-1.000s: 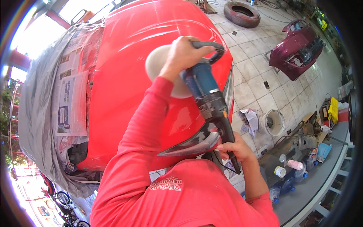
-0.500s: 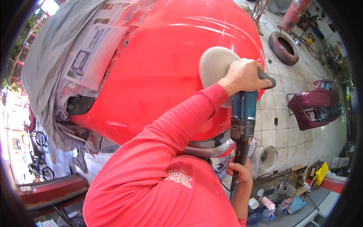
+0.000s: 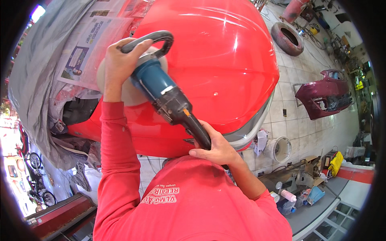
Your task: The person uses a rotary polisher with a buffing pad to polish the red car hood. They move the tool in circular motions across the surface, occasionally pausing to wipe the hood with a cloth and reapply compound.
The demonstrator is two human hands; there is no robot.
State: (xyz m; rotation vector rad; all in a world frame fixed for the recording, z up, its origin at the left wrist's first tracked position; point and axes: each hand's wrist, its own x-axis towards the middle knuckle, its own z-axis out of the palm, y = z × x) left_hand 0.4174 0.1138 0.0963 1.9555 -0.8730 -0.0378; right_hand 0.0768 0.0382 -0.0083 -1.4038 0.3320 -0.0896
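A blue and black power polisher (image 3: 155,78) lies slantwise over the red car hood (image 3: 209,56). My left hand (image 3: 120,60) is closed around its black loop handle at the head end. My right hand (image 3: 217,146) wraps the black rear grip close to my body. The round pale polishing pad (image 3: 130,95) is against the left side of the hood, near the paper-covered windshield edge. Part of the pad is hidden behind my left hand and the tool, and its rim looks blurred.
Newspaper (image 3: 86,52) and a grey cover (image 3: 36,72) drape the car at left. Along the right floor are a tyre (image 3: 277,36), a maroon bumper (image 3: 317,96) and a white bucket (image 3: 273,150). A pink bottle (image 3: 288,195) stands among clutter at lower right.
The polisher has swung from the hood's right edge across to its left side, and its body now slants the other way. Both hands have stayed on it and moved left.
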